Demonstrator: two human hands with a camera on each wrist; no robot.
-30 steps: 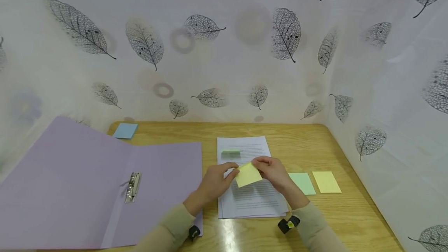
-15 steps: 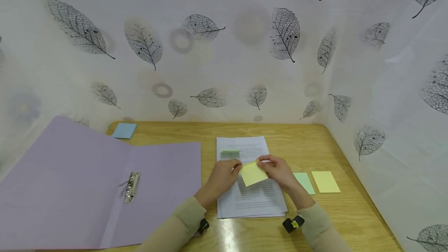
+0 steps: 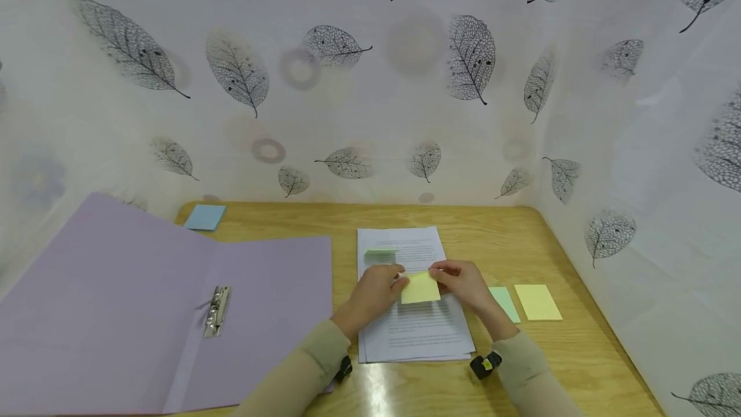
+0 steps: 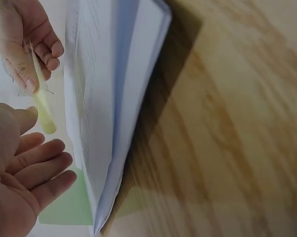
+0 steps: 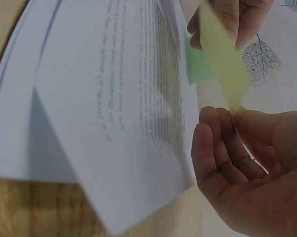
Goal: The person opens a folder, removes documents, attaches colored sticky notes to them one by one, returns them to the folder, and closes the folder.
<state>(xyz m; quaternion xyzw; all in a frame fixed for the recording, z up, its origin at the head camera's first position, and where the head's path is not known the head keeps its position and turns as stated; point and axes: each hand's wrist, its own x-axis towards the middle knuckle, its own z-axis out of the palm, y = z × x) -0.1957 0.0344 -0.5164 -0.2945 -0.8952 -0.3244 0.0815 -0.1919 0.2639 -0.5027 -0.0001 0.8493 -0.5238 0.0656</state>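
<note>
A yellow sticky note [image 3: 420, 288] is held up over a stack of printed sheets [image 3: 428, 333] in the head view. My left hand [image 3: 376, 291] has its thumb and index finger at the note's left edge. At the upper right corner, my right hand [image 3: 463, 283] pinches the note between thumb and fingertips. The right wrist view shows the note [image 5: 225, 59] stretched between both hands, above lines of print. In the left wrist view the note [image 4: 43, 111] appears nearly edge-on, beside my left hand's thumb. A green sticky note [image 3: 380, 251] is stuck near the top of the front sheet.
To the left lies an open purple ring binder [image 3: 278, 301] with a metal clip [image 3: 217, 311]. A blue sticky pad [image 3: 205, 217] is at the back left. Green [image 3: 505, 304] and yellow [image 3: 538, 302] pads sit right of the sheets. Patterned curtains surround the wooden table [image 3: 579, 365].
Both hands have shifted slightly right with the yellow note. The note has turned from slanted to nearly level along its lower edge. The binder and pads have stayed put.
</note>
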